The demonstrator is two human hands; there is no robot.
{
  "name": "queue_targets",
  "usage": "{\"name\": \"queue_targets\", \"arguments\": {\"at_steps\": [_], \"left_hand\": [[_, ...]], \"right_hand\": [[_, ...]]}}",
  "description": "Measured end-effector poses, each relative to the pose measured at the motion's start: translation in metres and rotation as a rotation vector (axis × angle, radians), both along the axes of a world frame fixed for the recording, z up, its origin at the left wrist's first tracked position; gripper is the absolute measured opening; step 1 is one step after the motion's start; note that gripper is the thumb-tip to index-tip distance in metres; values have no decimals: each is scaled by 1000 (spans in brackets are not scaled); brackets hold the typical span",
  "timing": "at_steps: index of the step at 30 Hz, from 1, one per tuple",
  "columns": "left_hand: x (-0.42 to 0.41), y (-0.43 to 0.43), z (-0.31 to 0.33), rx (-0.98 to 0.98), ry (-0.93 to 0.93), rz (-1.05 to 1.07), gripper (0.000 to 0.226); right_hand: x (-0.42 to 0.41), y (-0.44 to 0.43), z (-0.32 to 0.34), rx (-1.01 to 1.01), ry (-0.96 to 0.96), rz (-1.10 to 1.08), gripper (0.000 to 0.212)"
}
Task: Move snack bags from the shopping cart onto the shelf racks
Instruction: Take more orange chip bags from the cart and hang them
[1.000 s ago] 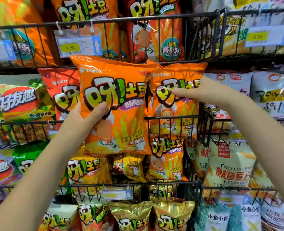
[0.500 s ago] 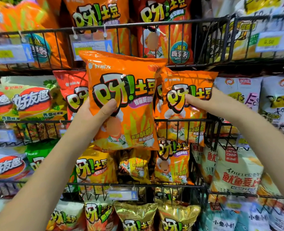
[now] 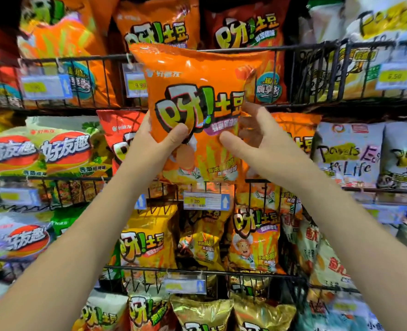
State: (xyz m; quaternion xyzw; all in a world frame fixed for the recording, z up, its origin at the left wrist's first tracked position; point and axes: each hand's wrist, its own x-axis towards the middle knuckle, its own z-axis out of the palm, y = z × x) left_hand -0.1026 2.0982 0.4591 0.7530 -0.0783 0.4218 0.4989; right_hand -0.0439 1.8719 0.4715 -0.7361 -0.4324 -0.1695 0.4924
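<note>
Fingers (image 3: 181,134) of the left hand (image 3: 154,144) pinch one orange snack bag (image 3: 197,96), thumb on its printed front and the other fingers hidden behind its left edge. That bag stands upright in the air before the wire shelf racks (image 3: 317,47), its top edge overlapping the upper rack's front rail and its bottom just above a price tag (image 3: 206,200) on the middle rack. Its right edge is met by the right hand (image 3: 257,139), fingers spread and loosely curled, blurred; whether they grip it I cannot tell. One more orange bag (image 3: 295,130) stands in the middle rack just behind that hand. Two gold bags (image 3: 201,311) sit side by side in the lowest rack.
</note>
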Motion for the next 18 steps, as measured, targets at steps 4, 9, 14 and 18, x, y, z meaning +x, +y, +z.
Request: {"name": "queue_targets", "arguments": {"at_steps": [4, 9, 14, 18], "left_hand": [[4, 0, 2, 51, -58, -37, 64], [6, -4, 8, 58, -114, -106, 58], [8, 0, 5, 108, -61, -100, 54], [6, 2, -4, 147, 7, -74, 66]], "right_hand": [[-1, 11, -2, 1, -12, -14, 70], [9, 20, -3, 138, -8, 22, 75], [16, 26, -13, 74, 22, -40, 61], [19, 26, -22, -18, -9, -150, 59]]}}
